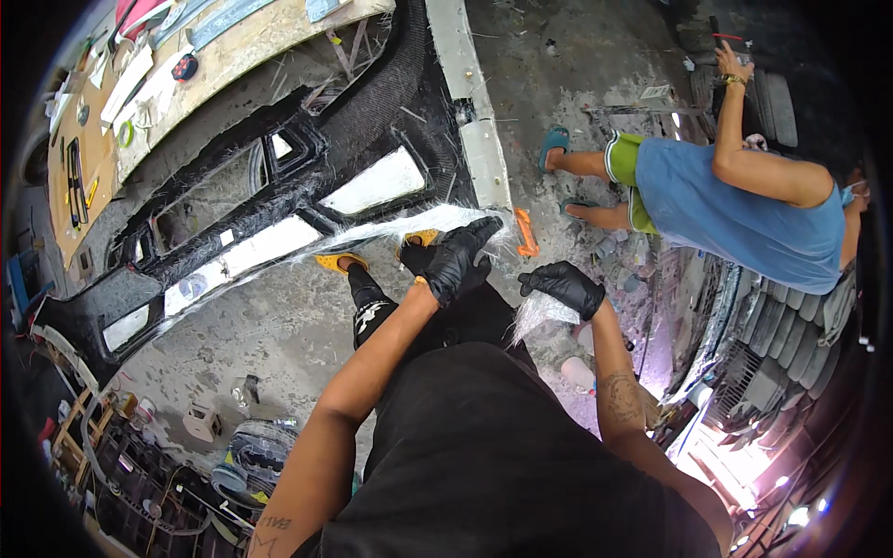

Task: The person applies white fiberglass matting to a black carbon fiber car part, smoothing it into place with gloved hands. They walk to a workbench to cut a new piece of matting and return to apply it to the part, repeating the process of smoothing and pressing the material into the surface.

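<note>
My left hand (454,264), in a black glove, reaches to the near right corner of a large black moulded panel (381,112). Its fingers stretch over the end of a whitish, frayed fibreglass strip (409,226) along the panel's near edge; the thumb stands apart from them. In my right hand (567,286), also gloved in black, is a torn piece of white fibreglass mat (542,314), hanging below the closed fingers. An orange clamp (526,232) sits at the corner, between and beyond my hands. White patches (377,180) show on the panel.
A workbench (88,177) with tools, tape and scraps stands at the far left. On the right, another person in a blue sleeveless top (735,200) stands near stacked dark parts (791,335). Buckets and clutter lie at the lower left. The concrete floor (307,344) is stained.
</note>
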Available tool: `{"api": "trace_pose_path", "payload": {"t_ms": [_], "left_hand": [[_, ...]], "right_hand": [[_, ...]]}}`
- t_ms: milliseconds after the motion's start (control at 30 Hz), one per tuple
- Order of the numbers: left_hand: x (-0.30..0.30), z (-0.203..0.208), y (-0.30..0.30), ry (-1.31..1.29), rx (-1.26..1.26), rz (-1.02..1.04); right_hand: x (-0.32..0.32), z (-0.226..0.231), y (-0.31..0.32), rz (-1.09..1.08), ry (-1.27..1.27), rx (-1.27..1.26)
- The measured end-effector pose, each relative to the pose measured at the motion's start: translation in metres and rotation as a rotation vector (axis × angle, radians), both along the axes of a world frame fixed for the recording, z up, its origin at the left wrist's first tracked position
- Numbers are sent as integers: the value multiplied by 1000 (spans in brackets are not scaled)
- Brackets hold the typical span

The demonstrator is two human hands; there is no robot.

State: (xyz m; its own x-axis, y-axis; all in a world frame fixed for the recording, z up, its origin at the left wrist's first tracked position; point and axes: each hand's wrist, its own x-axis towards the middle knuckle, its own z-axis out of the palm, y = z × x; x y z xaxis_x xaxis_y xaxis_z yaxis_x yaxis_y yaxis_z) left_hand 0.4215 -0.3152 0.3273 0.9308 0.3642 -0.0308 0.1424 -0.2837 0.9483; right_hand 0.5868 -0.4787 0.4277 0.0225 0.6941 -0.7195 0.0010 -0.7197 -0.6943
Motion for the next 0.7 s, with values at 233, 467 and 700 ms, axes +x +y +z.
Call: {"api": "trace_pose_path", "payload": {"t_ms": [233, 467, 700], "left_hand": [[6, -14, -5, -58, 208, 111], [2, -26, -8, 61, 105, 78], [-56, 23, 14, 73, 270, 82]], "right_hand": [[11, -8, -8, 24, -55, 73], [-1, -2, -25, -60, 3, 89], [-31, 18, -60, -154, -60, 98]]}}
